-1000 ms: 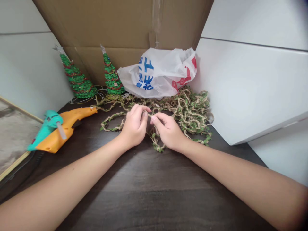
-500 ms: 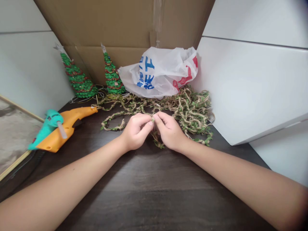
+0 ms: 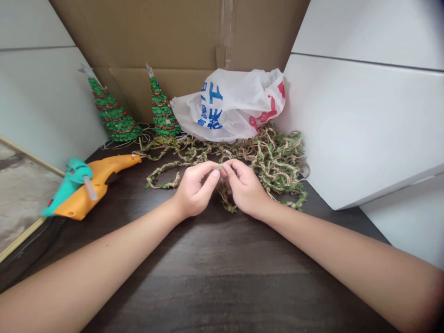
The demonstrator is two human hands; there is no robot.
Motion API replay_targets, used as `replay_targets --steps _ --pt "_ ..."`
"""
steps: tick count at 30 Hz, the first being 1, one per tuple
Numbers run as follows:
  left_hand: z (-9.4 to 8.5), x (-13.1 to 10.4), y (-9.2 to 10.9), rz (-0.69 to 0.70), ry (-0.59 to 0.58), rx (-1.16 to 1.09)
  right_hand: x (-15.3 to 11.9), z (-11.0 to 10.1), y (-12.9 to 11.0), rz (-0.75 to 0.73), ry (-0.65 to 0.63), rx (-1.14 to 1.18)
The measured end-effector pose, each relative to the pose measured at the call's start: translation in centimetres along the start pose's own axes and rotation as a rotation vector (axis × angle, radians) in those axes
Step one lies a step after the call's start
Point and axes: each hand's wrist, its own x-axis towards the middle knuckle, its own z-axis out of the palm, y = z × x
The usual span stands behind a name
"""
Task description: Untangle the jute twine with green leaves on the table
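A long garland of tan twine with small green leaves (image 3: 280, 166) lies heaped behind and to the right of my hands, with looser loops trailing leftward. My left hand (image 3: 197, 187) pinches a piece of this garland between thumb and forefinger. Touching it at the fingertips, my right hand (image 3: 247, 188) pinches the same spot from the other side. A short length of garland hangs below the fingers between the two hands. What exactly the fingertips do to the twine is mostly covered by the thumbs.
On the left lies an orange and teal glue gun (image 3: 92, 185). Two small green Christmas trees (image 3: 114, 115) stand at the back, beside a white plastic bag (image 3: 236, 106). Cardboard (image 3: 166, 37) rises behind, and a white panel (image 3: 347, 129) bounds the dark tabletop (image 3: 222, 277) on the right.
My left thumb has shifted slightly back and up from the pinch point. Both hands otherwise stay in place, fingertips together on the garland.
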Motion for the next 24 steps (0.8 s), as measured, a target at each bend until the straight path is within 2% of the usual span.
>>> replay_targets --steps 6,14,18,24 --pt "0.47 0.10 -0.38 -0.043 0.093 0.029 0.10 0.18 0.34 -0.003 -0.057 0.015" --pt "0.51 0.50 -0.85 -0.066 0.018 0.135 0.06 0.11 0.31 -0.007 -0.022 0.035" --pt "0.46 0.54 -0.76 -0.079 0.007 0.165 0.08 0.08 0.33 0.003 -0.054 0.097" --pt "0.49 0.57 -0.68 -0.100 0.007 0.195 0.01 0.11 0.46 0.005 -0.035 0.004"
